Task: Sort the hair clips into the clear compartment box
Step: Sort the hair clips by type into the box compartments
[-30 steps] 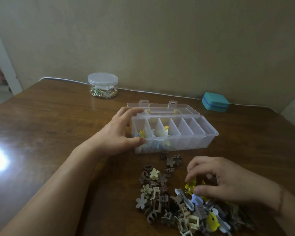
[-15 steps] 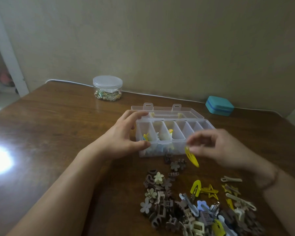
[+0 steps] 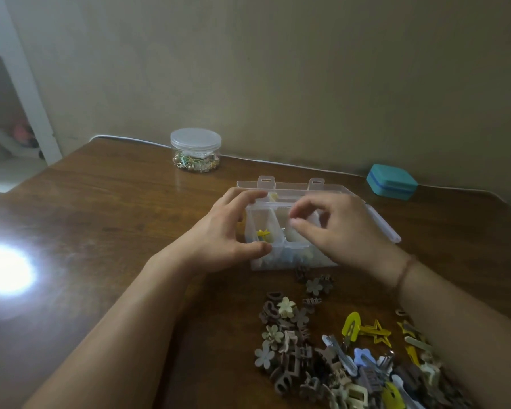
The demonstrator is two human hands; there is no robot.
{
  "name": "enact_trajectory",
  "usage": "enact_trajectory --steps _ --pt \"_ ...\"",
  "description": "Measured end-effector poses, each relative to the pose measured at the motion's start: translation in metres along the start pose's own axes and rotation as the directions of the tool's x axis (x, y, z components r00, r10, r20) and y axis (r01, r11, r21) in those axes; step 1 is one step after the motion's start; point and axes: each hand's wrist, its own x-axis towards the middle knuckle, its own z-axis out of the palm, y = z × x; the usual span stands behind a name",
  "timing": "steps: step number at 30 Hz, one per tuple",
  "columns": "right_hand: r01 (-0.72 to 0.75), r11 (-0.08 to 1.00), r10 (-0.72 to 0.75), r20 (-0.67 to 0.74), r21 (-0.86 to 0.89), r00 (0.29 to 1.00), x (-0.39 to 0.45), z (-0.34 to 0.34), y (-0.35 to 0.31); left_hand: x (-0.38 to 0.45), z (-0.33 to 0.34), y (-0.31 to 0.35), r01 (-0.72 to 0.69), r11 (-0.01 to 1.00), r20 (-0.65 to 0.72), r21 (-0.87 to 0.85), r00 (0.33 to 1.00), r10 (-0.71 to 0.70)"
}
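Clips [image 3: 337,358] lie heaped on the bench [image 3: 106,219] at the lower right of the frame, close under the person's forearms, which keeps each pick short. Brown and cream claw and flower shapes make up the left of the heap; yellow, blue and grey snap clips lie to its right, among them a yellow oval and a yellow star outline side by side. A few brown clips sit apart, just below the box's near wall.

Above the heap, at frame centre, stands the box [image 3: 281,258], its lid [image 3: 289,184] thrown back flat toward the wall so every compartment stays open from above. A yellow star clip [image 3: 263,233] rests in the leftmost compartment; pale shapes show through the near wall, too blurred to name.

The left hand [image 3: 219,234] grips the box's left end, thumb on the near wall and fingers curled over the far rim, likely to keep the light box from sliding. The right hand [image 3: 337,228] hovers over the middle compartments with thumb and forefinger drawn near each other; whether they pinch a clip I cannot tell.

Farther out, a lidded jar [image 3: 196,150] of trinkets stands at upper centre-left, and a teal case [image 3: 391,182] at the right by the wall.
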Motion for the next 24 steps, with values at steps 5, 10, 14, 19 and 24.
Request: enact_trajectory --steps 5,10,14,19,24 --pt "0.109 0.990 -0.065 0.391 -0.092 0.918 -0.054 -0.032 0.022 0.000 -0.001 0.003 0.002 1.000 0.005 0.027 1.000 -0.002" --pt "0.167 0.947 0.045 0.627 -0.275 0.777 -0.084 -0.039 0.032 -0.001 -0.002 0.004 0.010 0.994 -0.008 0.111 1.000 -0.009" --pt "0.172 0.925 0.088 0.632 -0.339 0.770 -0.089 -0.035 0.031 -0.001 -0.001 0.005 0.009 0.990 -0.024 0.140 1.000 -0.006" --pt "0.043 0.965 0.109 0.546 -0.258 0.831 -0.076 -0.035 0.020 -0.002 -0.001 0.006 0.016 0.990 -0.023 0.138 1.000 -0.013" --pt "-0.193 0.963 0.159 0.181 0.187 0.970 -0.025 -0.032 0.000 -0.002 -0.002 0.005 0.024 0.989 -0.011 0.147 1.000 -0.023"
